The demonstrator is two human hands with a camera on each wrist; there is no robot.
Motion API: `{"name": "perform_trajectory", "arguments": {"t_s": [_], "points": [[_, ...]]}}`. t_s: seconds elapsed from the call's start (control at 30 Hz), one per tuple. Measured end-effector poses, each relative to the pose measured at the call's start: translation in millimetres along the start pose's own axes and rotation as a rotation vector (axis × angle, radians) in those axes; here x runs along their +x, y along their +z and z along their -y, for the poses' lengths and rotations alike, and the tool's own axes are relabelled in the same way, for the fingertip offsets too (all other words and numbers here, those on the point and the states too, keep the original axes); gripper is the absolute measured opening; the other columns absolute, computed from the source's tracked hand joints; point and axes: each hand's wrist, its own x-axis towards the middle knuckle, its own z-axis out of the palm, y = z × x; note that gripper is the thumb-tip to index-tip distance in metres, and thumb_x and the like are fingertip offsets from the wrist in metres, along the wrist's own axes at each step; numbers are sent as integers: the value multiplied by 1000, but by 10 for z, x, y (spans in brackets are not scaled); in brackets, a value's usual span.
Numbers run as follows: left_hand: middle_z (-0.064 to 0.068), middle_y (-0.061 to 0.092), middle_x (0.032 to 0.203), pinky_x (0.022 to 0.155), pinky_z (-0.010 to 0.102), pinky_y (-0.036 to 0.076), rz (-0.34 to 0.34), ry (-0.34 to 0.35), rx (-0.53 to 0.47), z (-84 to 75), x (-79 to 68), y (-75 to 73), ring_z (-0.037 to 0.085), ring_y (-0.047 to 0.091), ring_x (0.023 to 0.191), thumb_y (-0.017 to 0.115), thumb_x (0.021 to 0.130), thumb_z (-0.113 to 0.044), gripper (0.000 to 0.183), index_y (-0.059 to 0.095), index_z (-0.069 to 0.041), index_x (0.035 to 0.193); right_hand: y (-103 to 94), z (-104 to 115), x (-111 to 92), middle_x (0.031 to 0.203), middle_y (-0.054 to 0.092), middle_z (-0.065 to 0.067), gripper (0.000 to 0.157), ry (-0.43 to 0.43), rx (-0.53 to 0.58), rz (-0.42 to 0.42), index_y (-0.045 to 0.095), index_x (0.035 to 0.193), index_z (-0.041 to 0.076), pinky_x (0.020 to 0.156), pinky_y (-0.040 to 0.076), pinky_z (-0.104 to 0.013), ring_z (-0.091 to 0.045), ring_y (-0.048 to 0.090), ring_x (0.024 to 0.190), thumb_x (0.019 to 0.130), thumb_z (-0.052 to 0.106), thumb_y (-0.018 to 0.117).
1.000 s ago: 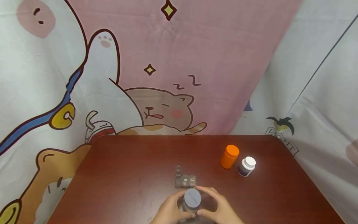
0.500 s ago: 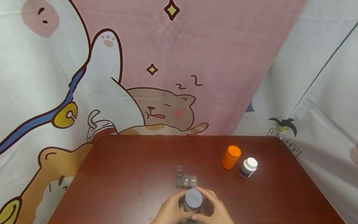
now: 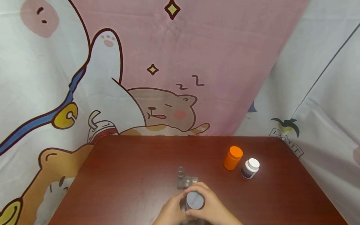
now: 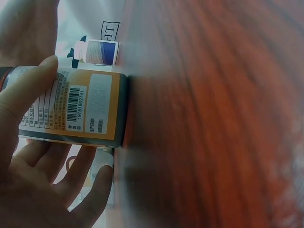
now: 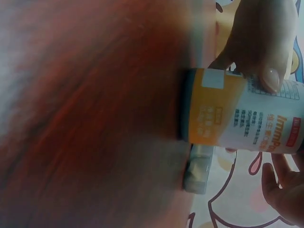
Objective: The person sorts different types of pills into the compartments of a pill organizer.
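Observation:
A supplement bottle (image 3: pixel 195 200) with a grey cap stands low in the head view; its white and orange label (image 5: pixel 213 107) shows in the right wrist view. My left hand (image 3: pixel 170 210) grips the body, thumb pressed along the label, fingers on the other side, as the left wrist view shows on the bottle (image 4: pixel 71 107). From the right, my right hand (image 3: pixel 211 204) curls thumb and index finger round the cap. Some right fingers (image 5: pixel 285 194) hang off the bottle's side. Just beyond is a grey translucent pill organizer (image 3: pixel 180 179) with several lettered compartments, partly behind my right hand.
At the right stand an orange bottle (image 3: pixel 232 158) and a white bottle (image 3: pixel 250 168) with a dark blue label, side by side. The dark red wooden table (image 3: pixel 135 162) ends at a printed cartoon curtain (image 3: pixel 213 62) behind it.
My right hand has moved left and wrapped thumb and index finger further round the cap. My left hand keeps its grip, and the bottle stays nearly in place. The view has shifted slightly.

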Motion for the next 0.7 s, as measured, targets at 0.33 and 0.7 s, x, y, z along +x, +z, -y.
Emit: {"name": "perform_trajectory", "arguments": {"t_s": [0.33, 0.7], "points": [[17, 64, 128, 88, 69, 46, 24, -27, -29, -8, 0, -15, 40, 55, 115, 79, 63, -43, 78, 56, -11, 130, -17, -19, -42, 122, 57, -4, 65, -10, 48, 40, 52, 130, 20, 87, 46, -35, -13, 50, 110, 71, 33, 77], [6, 69, 121, 85, 63, 50, 10, -26, -29, -11, 22, 13, 30, 60, 108, 78, 60, -52, 73, 60, -23, 124, -155, -145, -403, 126, 58, -6, 70, -11, -64, -107, 50, 133, 9, 85, 50, -33, -7, 49, 113, 71, 21, 79]]}}
